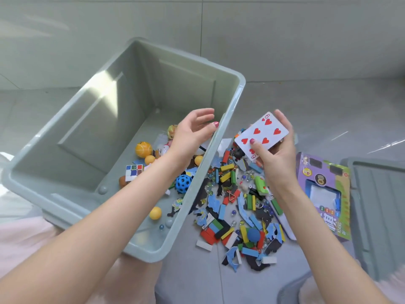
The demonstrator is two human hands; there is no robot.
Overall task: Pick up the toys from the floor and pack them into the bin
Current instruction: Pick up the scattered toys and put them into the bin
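Note:
A grey-green plastic bin (228, 119) stands on the floor at the left, holding balls, a cube puzzle (133, 172), a blue holed ball (183, 183) and small bits. My left hand (192, 130) hovers inside the bin over its right side, fingers apart and empty. My right hand (277, 154) is above the floor pile, gripping a playing card (262, 136), a six of hearts, face up. Below it lies a heap of toys (238, 218): coloured wooden blocks, blue and black puzzle pieces, marbles, a blue ball.
A purple toy box (324, 194) lies on the floor right of the pile. A grey bin lid (379, 207) rests at the far right edge. Pale tiled floor and wall surround the bin. My knees in pink cloth show at the bottom.

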